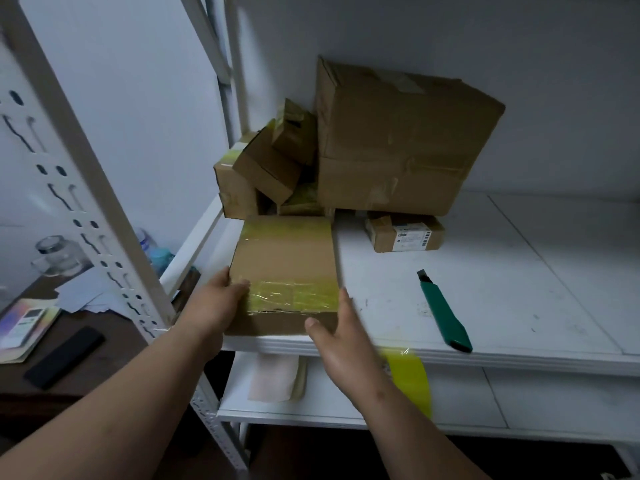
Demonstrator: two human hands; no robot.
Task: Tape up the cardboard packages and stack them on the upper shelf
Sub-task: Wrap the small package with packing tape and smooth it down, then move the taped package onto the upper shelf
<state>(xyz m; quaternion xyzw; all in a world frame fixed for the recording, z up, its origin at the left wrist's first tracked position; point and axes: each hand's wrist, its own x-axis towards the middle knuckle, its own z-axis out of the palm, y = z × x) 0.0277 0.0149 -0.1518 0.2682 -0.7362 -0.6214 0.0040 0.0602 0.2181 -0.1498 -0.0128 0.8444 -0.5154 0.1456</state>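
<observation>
Two hands bracketed taped package (284, 268) on shelf (485, 306): left hand (216, 301) gripped its corner, right hand (341, 336) flat, open. Cardboard looked light, stiff; tape slick, so grip side walls.

A small storeroom or packing corner, plainly walled in white: a white slotted-metal shelving rack (86, 188) carries a heap of worn brown cardboard boxes patched with yellowish tape (398, 143), with a green-handled utility knife (445, 315) lying on the white shelf board (519, 271), while beside the rack a dark wooden desk (104, 341) holds loose papers, a glass jar (57, 252) and a notebook
</observation>
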